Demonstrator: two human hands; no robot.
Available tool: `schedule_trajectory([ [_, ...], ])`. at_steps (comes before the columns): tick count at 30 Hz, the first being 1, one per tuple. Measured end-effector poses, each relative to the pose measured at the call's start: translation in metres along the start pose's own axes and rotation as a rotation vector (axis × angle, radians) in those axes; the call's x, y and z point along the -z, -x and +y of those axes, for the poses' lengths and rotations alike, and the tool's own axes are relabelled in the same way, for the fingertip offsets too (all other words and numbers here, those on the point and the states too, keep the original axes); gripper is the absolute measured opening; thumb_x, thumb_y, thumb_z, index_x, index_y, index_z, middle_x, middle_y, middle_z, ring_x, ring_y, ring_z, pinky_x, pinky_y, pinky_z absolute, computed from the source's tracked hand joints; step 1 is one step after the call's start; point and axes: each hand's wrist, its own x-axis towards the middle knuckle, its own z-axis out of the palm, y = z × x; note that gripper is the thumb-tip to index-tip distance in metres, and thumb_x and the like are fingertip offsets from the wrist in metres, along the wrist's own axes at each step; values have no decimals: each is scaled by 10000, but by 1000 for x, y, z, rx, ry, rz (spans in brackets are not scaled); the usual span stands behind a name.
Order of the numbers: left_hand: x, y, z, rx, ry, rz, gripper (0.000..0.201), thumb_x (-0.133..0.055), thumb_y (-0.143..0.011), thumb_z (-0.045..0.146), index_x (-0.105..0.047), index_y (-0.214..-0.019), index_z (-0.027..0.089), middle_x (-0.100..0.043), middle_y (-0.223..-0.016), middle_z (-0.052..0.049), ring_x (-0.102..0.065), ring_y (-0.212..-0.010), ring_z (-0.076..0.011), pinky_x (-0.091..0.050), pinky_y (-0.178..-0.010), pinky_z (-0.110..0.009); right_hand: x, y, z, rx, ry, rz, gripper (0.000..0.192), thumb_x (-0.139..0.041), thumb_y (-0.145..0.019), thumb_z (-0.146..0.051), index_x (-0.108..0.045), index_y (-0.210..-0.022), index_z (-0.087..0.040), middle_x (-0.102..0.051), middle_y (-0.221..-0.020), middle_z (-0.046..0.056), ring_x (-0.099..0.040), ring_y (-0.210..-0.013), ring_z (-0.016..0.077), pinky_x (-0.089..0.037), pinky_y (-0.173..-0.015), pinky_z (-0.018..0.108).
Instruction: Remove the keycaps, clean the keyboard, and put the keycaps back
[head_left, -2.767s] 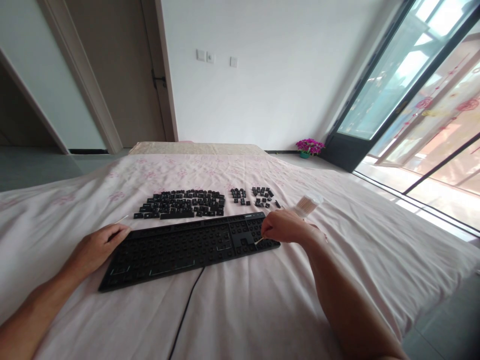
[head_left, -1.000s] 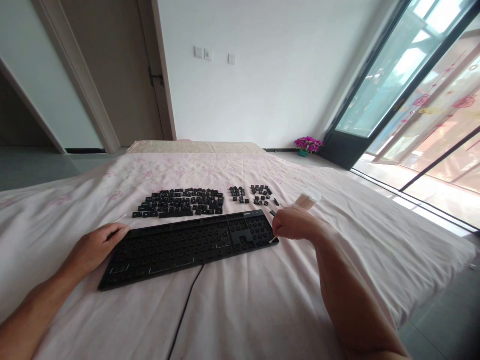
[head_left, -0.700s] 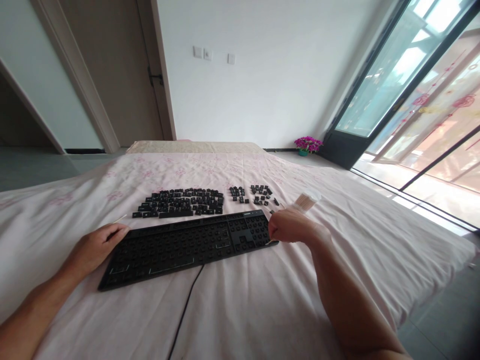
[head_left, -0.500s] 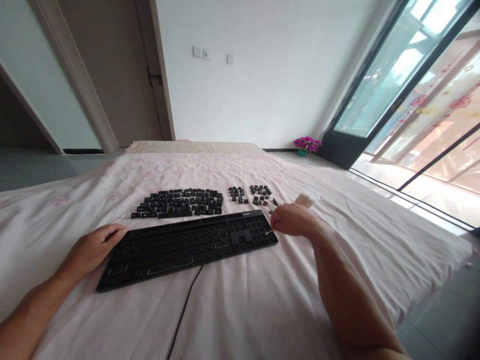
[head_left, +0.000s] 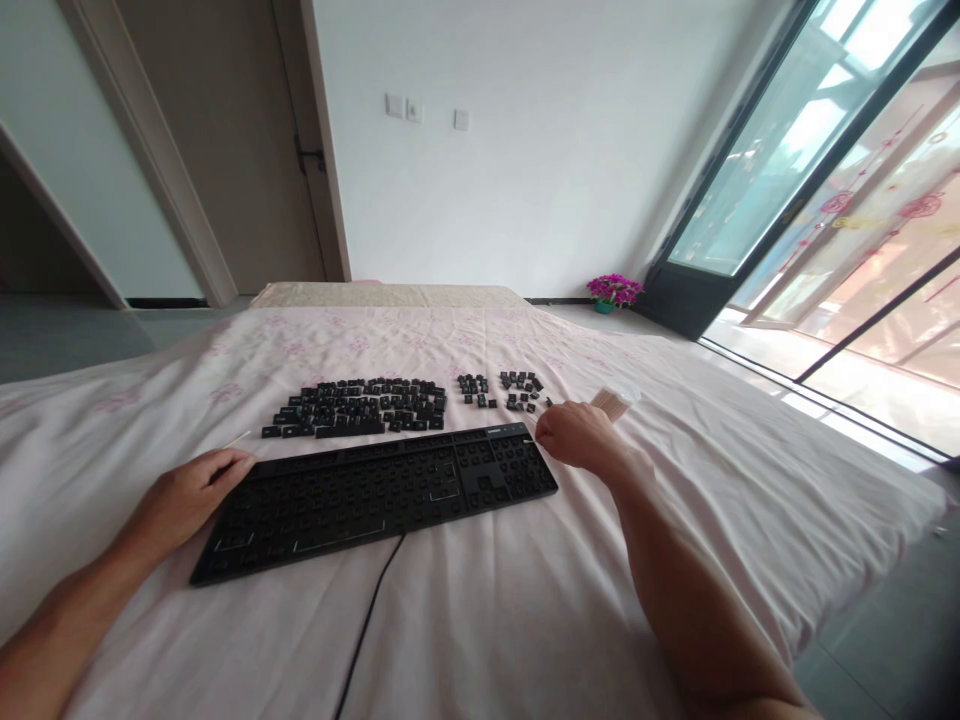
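Observation:
A black keyboard (head_left: 420,505) without its keycaps lies at a slant on the bed, its cable running toward me. My left hand (head_left: 199,490) is closed on the keyboard's upper left corner. Just past those fingers a cotton swab (head_left: 238,439) shows; it seems to rest on the sheet. My right hand (head_left: 574,433) pinches another cotton swab (head_left: 528,441), whose white tip is at the upper right keys area. Most of that swab is hidden by my fingers. Loose black keycaps (head_left: 360,405) sit in rows behind the keyboard, with smaller groups of keycaps (head_left: 517,385) to their right.
A clear container of cotton swabs (head_left: 613,402) lies behind my right hand. The wrinkled pink floral sheet (head_left: 712,450) covers the bed. Purple flowers in a pot (head_left: 613,292) stand on the floor by the glass door (head_left: 750,180). A brown door (head_left: 217,130) is at the left.
My right hand has moved slightly up and left, taking the swab tip farther toward the keyboard's top right. The left hand has stayed in place.

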Motion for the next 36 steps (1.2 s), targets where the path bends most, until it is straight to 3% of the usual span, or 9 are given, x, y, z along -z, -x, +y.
schedule_trajectory([
  [8, 0, 0, 2, -8, -15, 19, 431, -376, -884, 564, -636, -1005, 243, -700, -1069, -2, -629, -990, -199, -410, -827, -233, 8, 8, -5, 55, 20, -177, 230, -547, -637, -125, -759, -706, -184, -713, -683, 86, -642, -617, 192, -374, -562, 259],
  [14, 1, 1, 3, -19, -17, 31, 426, -391, -876, 560, -650, -987, 241, -711, -1055, -2, -639, -967, -197, -422, -812, -221, 14, 16, -2, 109, -31, -250, 215, -545, -647, -99, -748, -615, -164, -674, -564, 70, -605, -546, 159, -378, -570, 239],
  [20, 2, 2, 4, -20, -13, 30, 420, -394, -881, 552, -647, -991, 235, -707, -1055, -16, -634, -969, -205, -420, -815, -237, 13, 11, 0, 115, -84, -150, 224, -550, -729, -197, -772, -748, -221, -701, -653, 41, -623, -646, 163, -371, -604, 240],
  [24, 2, 2, 5, -28, -5, 38, 429, -394, -876, 555, -653, -985, 232, -712, -1039, -17, -638, -954, -208, -425, -811, -236, 8, 7, -7, 113, -32, -109, 234, -543, -688, -177, -764, -751, -219, -708, -703, 51, -621, -650, 168, -345, -582, 245],
  [28, 1, 1, 4, -19, -13, 26, 425, -392, -879, 548, -650, -994, 230, -709, -1051, -18, -635, -962, -203, -421, -818, -230, 7, 10, -11, 99, 9, -139, 231, -538, -652, -157, -756, -717, -194, -691, -657, 70, -610, -607, 170, -328, -551, 246],
  [32, 2, 1, 3, -21, -14, 29, 421, -407, -876, 544, -654, -1000, 227, -708, -1064, -22, -633, -969, -203, -417, -823, -228, 12, 15, -10, 180, -15, -217, 200, -537, -642, -145, -733, -635, -183, -654, -568, 53, -579, -547, 150, -330, -546, 247],
  [36, 2, 1, 4, -18, -12, 33, 419, -411, -871, 547, -661, -993, 234, -708, -1064, -14, -635, -973, -200, -420, -809, -222, 9, 12, -10, 133, -10, -135, 236, -538, -666, -157, -759, -734, -205, -704, -692, 62, -624, -637, 171, -345, -576, 252],
])
